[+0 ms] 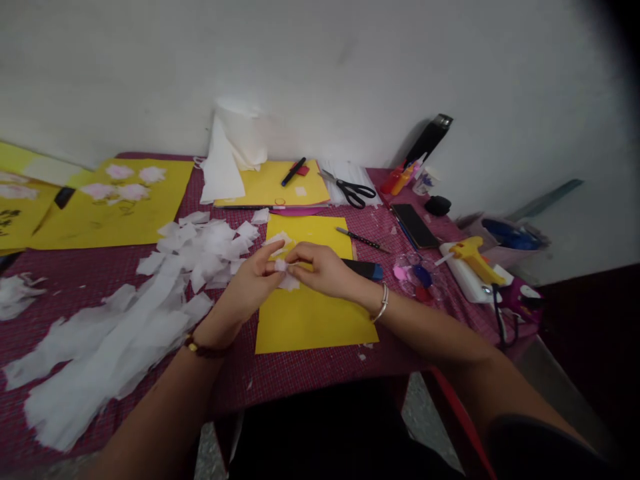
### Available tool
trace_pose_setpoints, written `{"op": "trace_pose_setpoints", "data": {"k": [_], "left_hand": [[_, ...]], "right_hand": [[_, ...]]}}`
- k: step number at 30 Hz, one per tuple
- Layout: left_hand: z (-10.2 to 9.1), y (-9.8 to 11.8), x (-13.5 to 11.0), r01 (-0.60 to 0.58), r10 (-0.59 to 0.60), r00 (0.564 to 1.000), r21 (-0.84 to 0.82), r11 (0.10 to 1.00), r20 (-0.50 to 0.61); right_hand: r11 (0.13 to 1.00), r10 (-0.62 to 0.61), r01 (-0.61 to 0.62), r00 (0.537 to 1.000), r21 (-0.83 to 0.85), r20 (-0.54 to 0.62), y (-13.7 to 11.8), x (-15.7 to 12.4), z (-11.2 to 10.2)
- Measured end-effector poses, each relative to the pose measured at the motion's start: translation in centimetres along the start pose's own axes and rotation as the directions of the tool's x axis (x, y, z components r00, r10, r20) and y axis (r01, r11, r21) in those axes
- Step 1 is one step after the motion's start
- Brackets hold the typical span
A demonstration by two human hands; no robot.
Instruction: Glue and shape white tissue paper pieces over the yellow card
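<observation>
A small piece of white tissue paper is pinched between the fingertips of both hands. My left hand grips it from the left, fingers closed. From the right my right hand pinches the same piece. Both are held over a yellow sheet lying on the table. More bits of white tissue show on the sheet just behind and below the fingers. To the left lies a loose heap of cut tissue squares, with long tissue strips in front of it.
Yellow sheets with pink tissue flowers lie at the left. Black scissors, a paintbrush, a phone and a paint palette sit behind and right. A yellow glue gun rests at the far right, and a wall stands behind.
</observation>
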State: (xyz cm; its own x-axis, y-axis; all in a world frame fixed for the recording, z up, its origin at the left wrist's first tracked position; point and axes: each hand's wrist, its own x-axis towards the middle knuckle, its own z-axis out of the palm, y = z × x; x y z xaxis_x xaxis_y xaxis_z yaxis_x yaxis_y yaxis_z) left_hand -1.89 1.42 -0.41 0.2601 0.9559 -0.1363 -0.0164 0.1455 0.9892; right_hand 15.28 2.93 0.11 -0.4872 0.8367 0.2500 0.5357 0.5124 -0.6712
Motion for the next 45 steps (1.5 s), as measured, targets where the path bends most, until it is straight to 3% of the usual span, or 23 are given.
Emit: {"op": "trace_pose_setpoints", "data": {"k": [2, 4, 8, 9, 11, 14, 17, 20, 24, 29, 33, 37, 42, 45], "left_hand": [[-0.4, 0.0, 0.1, -0.014, 0.014, 1.0, -0.004, 1.0, 0.009], [-0.7, 0.0, 0.2, -0.024, 0.024, 1.0, -0.008, 1.0, 0.013], [-1.2, -0.3, 0.3, -0.046, 0.046, 0.999, 0.004, 0.999, -0.03], [-1.1, -0.3, 0.4, -0.055, 0.055, 0.998, 0.002, 0.998, -0.038], [-1.0, -0.4, 0.4, -0.081, 0.081, 0.996, 0.006, 0.997, -0.045], [-0.3, -0.5, 0.2, -0.118, 0.12, 0.992, 0.038, 0.992, -0.043], [0.5, -0.4, 0.0, -0.096, 0.098, 0.995, 0.054, 0.994, -0.034], [1.1, -0.3, -0.1, 0.06, -0.06, 0.998, -0.005, 0.998, 0.014], [1.3, -0.7, 0.0, 0.297, -0.29, 0.95, -0.049, 0.954, 0.12], [1.4, -1.0, 0.1, 0.336, -0.323, 0.939, -0.117, 0.935, 0.115], [1.2, -0.6, 0.0, 0.358, -0.34, 0.932, -0.186, 0.915, 0.125], [0.9, -0.1, 0.1, 0.376, -0.348, 0.925, -0.231, 0.897, 0.155], [1.0, 0.1, 0.0, 0.391, -0.361, 0.919, -0.258, 0.883, 0.157], [1.0, -0.2, 0.0, 0.344, -0.322, 0.939, -0.323, 0.881, 0.123]], "right_hand": [[0.99, 0.108, -0.105, 0.994, 0.091, -0.025, 1.0, 1.7, 0.2], [0.982, 0.177, -0.174, 0.983, 0.071, -0.044, 1.8, 3.2, -0.2], [0.983, 0.126, -0.147, 0.976, -0.11, -0.176, 2.0, 3.7, -1.5], [0.983, 0.151, -0.167, 0.972, -0.075, -0.18, 1.8, 3.2, -1.7], [0.968, 0.235, -0.225, 0.969, 0.112, -0.078, 1.2, 1.8, -1.7], [0.846, 0.259, -0.27, 0.962, 0.459, 0.089, 0.6, -0.3, -0.7], [0.711, 0.304, -0.278, 0.95, 0.646, 0.075, 0.6, -1.3, 0.6], [0.687, 0.346, -0.25, 0.938, 0.683, -0.004, 1.0, -1.5, 1.0], [0.804, 0.29, -0.179, 0.951, 0.567, -0.111, 1.0, -1.8, 0.5], [0.979, -0.02, 0.077, 0.957, 0.186, -0.291, 0.5, -2.5, -0.2], [0.98, -0.194, 0.174, 0.948, -0.096, -0.254, 0.6, -2.8, -0.4], [0.949, -0.286, 0.243, 0.933, -0.203, -0.217, 1.1, -2.9, -0.2], [0.945, -0.283, 0.238, 0.938, -0.226, -0.199, 1.4, -2.8, -0.1], [0.948, -0.262, 0.222, 0.951, -0.23, -0.163, 1.3, -2.8, -0.1]]}}
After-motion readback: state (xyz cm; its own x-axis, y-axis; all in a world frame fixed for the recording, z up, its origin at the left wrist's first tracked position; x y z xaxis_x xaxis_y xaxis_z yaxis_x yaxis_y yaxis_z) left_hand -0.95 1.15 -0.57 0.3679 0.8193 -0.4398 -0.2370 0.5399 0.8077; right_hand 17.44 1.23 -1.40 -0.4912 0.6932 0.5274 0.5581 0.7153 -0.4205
